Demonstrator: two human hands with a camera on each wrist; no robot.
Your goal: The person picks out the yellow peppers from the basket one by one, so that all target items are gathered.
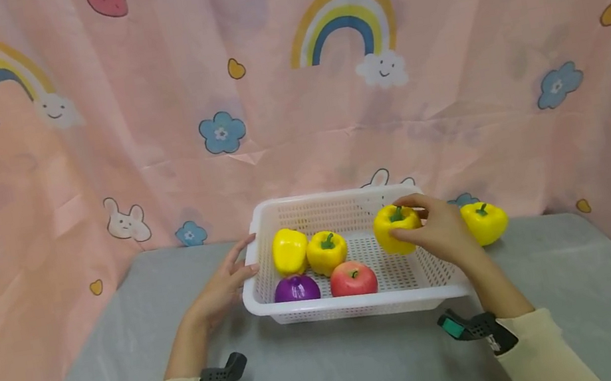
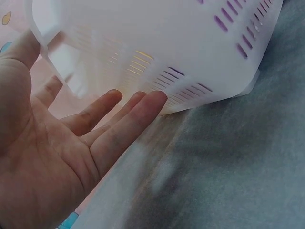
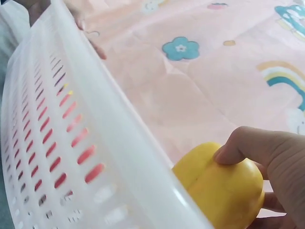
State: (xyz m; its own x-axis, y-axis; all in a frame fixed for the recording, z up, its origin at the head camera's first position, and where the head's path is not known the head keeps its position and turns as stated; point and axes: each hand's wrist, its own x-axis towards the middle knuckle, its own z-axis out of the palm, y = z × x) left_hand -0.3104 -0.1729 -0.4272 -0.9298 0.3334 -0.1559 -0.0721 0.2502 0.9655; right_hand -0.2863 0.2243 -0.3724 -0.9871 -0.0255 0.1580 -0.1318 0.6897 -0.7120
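Left hand (image 1: 221, 289): fingers loosely extended, touching the left rim of the white basket (image 1: 360, 300), apparently to steady it. Right hand (image 1: 444, 226): thumb and fingers pinch a yellow pepper (image 1: 387, 237), stem upward, over the basket's right half, presumably by its sides for control. Thumb lies on its near side, fingers opposite. Another pepper (image 1: 486, 224) rests on the tabletop (image 1: 324, 376), beyond the basket's right edge.

I pinch a glossy yellow pepper (image 1: 386, 229), green stem upward, over the right part of the basket (image 1: 360, 302). The basket, white, rectangular and perforated, sits level, my left hand (image 1: 223, 288) touching its left rim.
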